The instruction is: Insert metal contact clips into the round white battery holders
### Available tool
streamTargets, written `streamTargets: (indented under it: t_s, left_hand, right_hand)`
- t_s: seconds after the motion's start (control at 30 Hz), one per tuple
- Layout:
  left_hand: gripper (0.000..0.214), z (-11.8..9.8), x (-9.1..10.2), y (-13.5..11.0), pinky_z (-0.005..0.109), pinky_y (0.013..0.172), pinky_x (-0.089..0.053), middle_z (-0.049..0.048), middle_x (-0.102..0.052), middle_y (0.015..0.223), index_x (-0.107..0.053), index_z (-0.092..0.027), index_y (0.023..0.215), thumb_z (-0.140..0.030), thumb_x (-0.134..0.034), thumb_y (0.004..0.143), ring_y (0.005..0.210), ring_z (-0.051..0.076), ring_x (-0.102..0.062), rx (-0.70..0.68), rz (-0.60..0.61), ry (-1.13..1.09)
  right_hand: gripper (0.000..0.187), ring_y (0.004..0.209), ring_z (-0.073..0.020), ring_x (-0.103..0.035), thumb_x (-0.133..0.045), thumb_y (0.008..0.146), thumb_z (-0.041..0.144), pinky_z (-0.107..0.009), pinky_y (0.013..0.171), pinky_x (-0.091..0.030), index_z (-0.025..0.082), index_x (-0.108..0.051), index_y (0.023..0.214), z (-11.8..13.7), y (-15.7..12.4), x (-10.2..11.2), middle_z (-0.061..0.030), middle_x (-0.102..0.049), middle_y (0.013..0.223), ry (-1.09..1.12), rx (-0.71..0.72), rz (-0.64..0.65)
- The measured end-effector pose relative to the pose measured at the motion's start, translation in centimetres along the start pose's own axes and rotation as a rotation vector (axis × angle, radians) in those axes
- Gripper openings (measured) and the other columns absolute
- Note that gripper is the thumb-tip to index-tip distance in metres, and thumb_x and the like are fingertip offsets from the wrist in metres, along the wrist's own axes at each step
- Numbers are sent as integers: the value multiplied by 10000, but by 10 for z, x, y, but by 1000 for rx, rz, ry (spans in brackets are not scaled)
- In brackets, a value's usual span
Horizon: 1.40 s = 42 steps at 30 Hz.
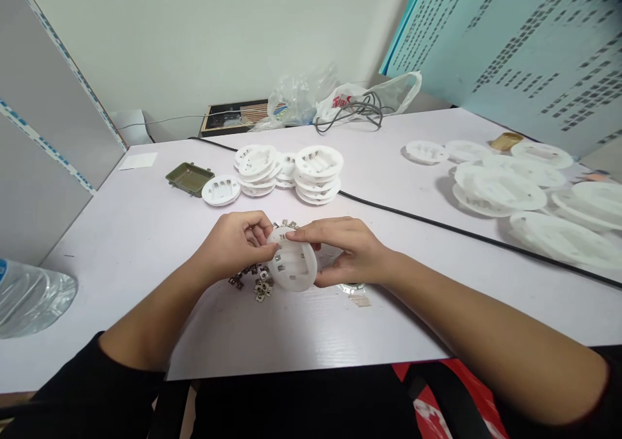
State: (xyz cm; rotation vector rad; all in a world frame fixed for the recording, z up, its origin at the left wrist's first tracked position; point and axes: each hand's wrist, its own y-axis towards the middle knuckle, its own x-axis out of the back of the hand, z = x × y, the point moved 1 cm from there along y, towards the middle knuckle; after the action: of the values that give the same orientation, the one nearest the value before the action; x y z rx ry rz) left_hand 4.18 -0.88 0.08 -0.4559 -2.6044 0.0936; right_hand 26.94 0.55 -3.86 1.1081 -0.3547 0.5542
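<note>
My right hand (352, 248) grips a white round plastic battery holder (294, 274) by its right side, forefinger on the upper rim and thumb at the lower right. The holder is tilted, and small metal contacts show in its recess. At its left edge my left hand (243, 238) is closed, its thumb over the rim beside a contact. Whatever is between the left fingers is hidden. Loose metal contact clips (262, 287) lie in a small heap below the left hand, and more clips (286, 224) show behind the holder.
Stacks of white holders (318, 173) stand behind my hands, beside an olive-green plastic box (189, 179). More white discs (505, 186) are piled at right. A black cable (413, 215) crosses the table. Plastic bags (359, 99) lie at the back; a water bottle (34, 300) lies at left.
</note>
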Motion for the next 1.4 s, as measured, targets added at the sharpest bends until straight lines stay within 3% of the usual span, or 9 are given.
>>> streamTargets:
  t_s: [0.3, 0.43, 0.53, 0.67, 0.73, 0.83, 1.03, 1.27, 1.4]
  left_hand:
    - [206, -4, 1, -3, 214, 517, -435, -19, -620, 643, -610, -176, 731, -240, -795, 668, 578, 124, -581, 25, -44, 88]
    - [288, 0, 4, 0, 241, 550, -478, 8, -635, 740, -637, -167, 868, -315, -825, 707, 628, 141, -606, 6, 2, -1]
    - [330, 3, 8, 3, 309, 674, -556, 67, -677, 924, -638, -176, 1094, -356, -746, 838, 790, 191, -671, -151, -6, -75]
    - [129, 3, 13, 1, 396, 917, -545, 105, -652, 1134, -694, -201, 966, -206, -567, 950, 1070, 238, -630, -586, -174, 228]
    - [197, 3, 13, 0, 390, 899, -540, 106, -633, 1152, -716, -209, 936, -124, -539, 935, 1060, 233, -621, -747, -175, 391]
    - [272, 5, 12, -1, 371, 839, -547, 111, -637, 1135, -715, -208, 999, -51, -510, 913, 1007, 224, -636, -837, -112, 473]
    - [259, 12, 9, 2, 369, 859, -564, 114, -647, 1193, -712, -224, 1070, -81, -574, 903, 1030, 223, -644, -812, -82, 478]
    - [300, 12, 5, 1, 359, 820, -560, 93, -689, 1033, -708, -214, 1014, -30, -509, 885, 947, 210, -651, -832, -124, 381]
    - [226, 7, 1, -1, 317, 733, -536, 76, -672, 970, -713, -202, 957, -77, -535, 894, 853, 183, -627, -743, -94, 255]
  right_hand:
    - [553, 705, -131, -687, -749, 863, 268, -253, 646, -586, 255, -623, 1402, 1, 2, -1, -55, -785, 1087, -14, 15, -10]
    - [561, 649, -127, -657, -774, 831, 276, -245, 609, -573, 248, -650, 1377, -1, 1, 0, -22, -780, 915, -18, -41, -41]
    - [588, 644, -129, -658, -801, 789, 268, -247, 614, -575, 263, -660, 1360, -5, -2, 2, 1, -764, 851, -31, -97, -110]
    - [582, 636, -124, -643, -793, 754, 260, -263, 618, -583, 261, -678, 1325, -8, -4, 3, -16, -774, 939, -23, -179, -164]
    - [574, 628, -122, -631, -781, 742, 247, -267, 620, -585, 244, -684, 1308, -9, -5, 4, -16, -765, 918, -4, -220, -176]
    - [554, 626, -126, -625, -776, 730, 224, -269, 629, -582, 232, -694, 1278, -8, -5, 3, 3, -739, 830, 22, -245, -189]
    - [412, 634, -126, -614, -802, 709, 248, -268, 624, -556, 222, -712, 1110, -9, -6, 3, 13, -709, 794, 112, -314, -223]
    - [452, 602, -114, -606, -900, 701, 412, -254, 589, -544, 216, -711, 1062, -11, -6, 1, 5, -722, 819, 200, -393, -208]
    - [389, 600, -121, -633, -880, 753, 419, -260, 593, -542, 205, -715, 1033, -10, -4, 1, -12, -750, 834, 121, -394, -152]
